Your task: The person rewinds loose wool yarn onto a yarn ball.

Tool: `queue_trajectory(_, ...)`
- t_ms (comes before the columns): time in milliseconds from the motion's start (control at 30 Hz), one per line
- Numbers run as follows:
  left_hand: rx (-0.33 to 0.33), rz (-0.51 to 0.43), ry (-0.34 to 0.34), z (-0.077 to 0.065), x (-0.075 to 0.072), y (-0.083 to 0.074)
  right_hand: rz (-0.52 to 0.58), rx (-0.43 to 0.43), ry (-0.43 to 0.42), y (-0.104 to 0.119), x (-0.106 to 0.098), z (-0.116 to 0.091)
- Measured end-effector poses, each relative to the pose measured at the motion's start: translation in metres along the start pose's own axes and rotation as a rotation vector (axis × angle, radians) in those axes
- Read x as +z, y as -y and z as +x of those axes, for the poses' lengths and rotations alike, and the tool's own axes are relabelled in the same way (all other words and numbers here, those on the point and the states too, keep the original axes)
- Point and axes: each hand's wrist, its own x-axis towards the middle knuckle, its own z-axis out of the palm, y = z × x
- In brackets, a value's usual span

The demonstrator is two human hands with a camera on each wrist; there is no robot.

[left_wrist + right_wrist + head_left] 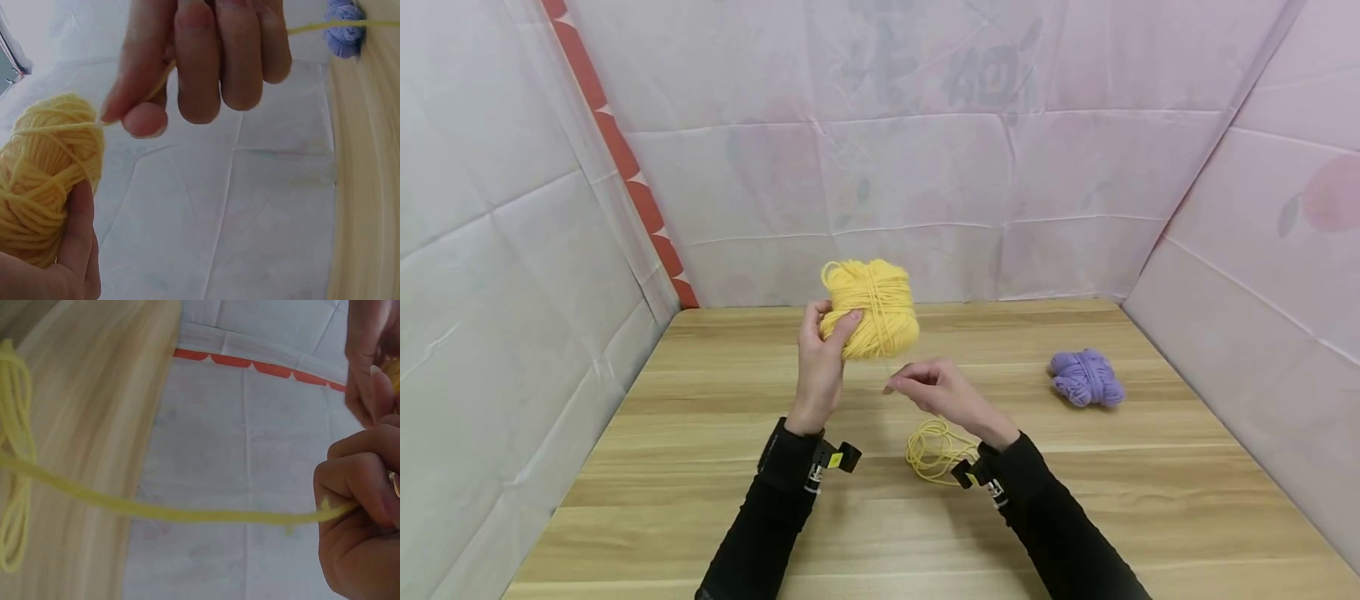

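My left hand (822,367) grips a yellow skein of yarn (880,308) above the table, thumb across its front. Just below and to the right, my right hand (946,392) pinches the yellow strand (111,123) between thumb and forefinger. In the left wrist view that strand runs from the skein into the pinch and comes out behind the other fingers. The right wrist view shows the strand (181,515) leaving the curled right hand (365,506) toward a loose pile. That pile of yellow yarn (931,450) lies in loops on the table by the right wrist.
A purple skein of yarn (1086,378) lies on the wooden table (700,467) at the right. Pale sheeting (737,192) hangs behind the table and along both sides, with a red strip (617,146) at the left back corner.
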Motion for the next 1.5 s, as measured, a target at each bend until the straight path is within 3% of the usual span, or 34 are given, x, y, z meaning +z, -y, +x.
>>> queue_trajectory(167,-0.041,-0.061,0.091,0.000,-0.001,-0.003,0.126,0.035,-0.028,-0.012,-0.008,0.003)
queue_trajectory(367,-0.087,-0.033,0.267,-0.002,-0.006,-0.007,0.267,-0.010,-0.058,-0.018,-0.026,-0.003)
queue_trajectory(533,-0.154,0.081,0.416,-0.003,-0.010,-0.006,0.399,-0.038,-0.091,-0.010,-0.037,-0.011)
queue_trajectory(667,-0.145,0.255,0.472,-0.002,-0.010,-0.004,0.479,-0.038,-0.188,0.001,-0.041,-0.015)
queue_trajectory(833,-0.103,0.450,0.474,-0.001,-0.008,-0.003,0.484,-0.081,-0.279,0.013,-0.042,-0.020)
queue_trajectory(967,-0.078,0.525,0.463,0.000,-0.008,-0.001,0.467,-0.136,-0.289,0.020,-0.040,-0.024)
queue_trajectory(1067,-0.069,0.576,0.419,-0.001,-0.007,0.002,0.438,-0.164,-0.292,0.026,-0.037,-0.027)
queue_trajectory(1267,-0.065,0.584,0.280,-0.001,-0.006,0.005,0.319,-0.202,-0.298,0.036,-0.028,-0.031)
queue_trajectory(1500,-0.053,0.523,0.186,-0.002,-0.003,0.003,0.106,-0.209,-0.271,0.043,-0.020,-0.036)
